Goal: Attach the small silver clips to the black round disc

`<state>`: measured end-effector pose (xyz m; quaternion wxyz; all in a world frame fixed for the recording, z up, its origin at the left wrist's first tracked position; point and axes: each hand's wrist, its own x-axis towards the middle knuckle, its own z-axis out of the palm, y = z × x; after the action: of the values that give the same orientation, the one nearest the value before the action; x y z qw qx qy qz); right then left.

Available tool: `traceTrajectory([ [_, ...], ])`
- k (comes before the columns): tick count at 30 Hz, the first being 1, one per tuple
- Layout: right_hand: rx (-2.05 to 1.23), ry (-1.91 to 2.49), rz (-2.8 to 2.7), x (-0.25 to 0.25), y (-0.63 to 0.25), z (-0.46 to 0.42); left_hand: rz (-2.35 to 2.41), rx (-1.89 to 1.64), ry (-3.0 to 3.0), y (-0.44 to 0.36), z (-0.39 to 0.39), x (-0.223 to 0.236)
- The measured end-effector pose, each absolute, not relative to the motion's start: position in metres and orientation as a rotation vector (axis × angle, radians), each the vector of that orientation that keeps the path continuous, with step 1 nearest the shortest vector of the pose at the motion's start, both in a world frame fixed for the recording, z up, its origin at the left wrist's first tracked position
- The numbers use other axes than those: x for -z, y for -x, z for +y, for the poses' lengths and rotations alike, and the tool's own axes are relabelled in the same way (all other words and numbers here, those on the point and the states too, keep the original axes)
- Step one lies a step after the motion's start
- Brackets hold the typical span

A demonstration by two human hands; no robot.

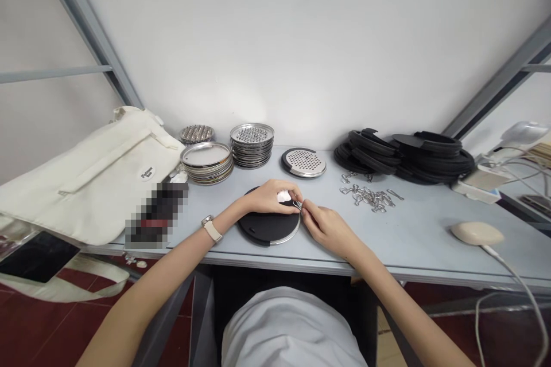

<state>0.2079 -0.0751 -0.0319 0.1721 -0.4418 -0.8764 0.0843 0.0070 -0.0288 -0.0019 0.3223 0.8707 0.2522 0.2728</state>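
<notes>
A round black disc (264, 226) with a silver metal rim along its right side lies flat near the table's front edge. My left hand (271, 198) reaches over it, thumb and fingers pinched on a small metal wire clip (297, 205) at the disc's right edge. My right hand (325, 225) meets it there from the right, its fingers closed on the same clip. Something white (284, 196) shows inside the curve of my left hand; I cannot make out what it is. To the right lies a loose pile of similar wire clips (370, 198).
Behind my hands are a perforated grater disc with a black holder (305, 161), stacked grater discs (252, 146) and stacked metal plates (206, 161). Black plastic holders (368, 152) are piled back right. A white bag (99, 178) fills the left; a corded cream mouse (477, 233) sits right.
</notes>
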Motion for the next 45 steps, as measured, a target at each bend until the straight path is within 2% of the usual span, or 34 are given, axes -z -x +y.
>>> traceTrajectory([
  [45,-0.258,1.265,-2.486,0.0296,-0.2075,-0.0773,0.690,-0.716,-2.234,-0.0073,-0.0316,-0.0025],
])
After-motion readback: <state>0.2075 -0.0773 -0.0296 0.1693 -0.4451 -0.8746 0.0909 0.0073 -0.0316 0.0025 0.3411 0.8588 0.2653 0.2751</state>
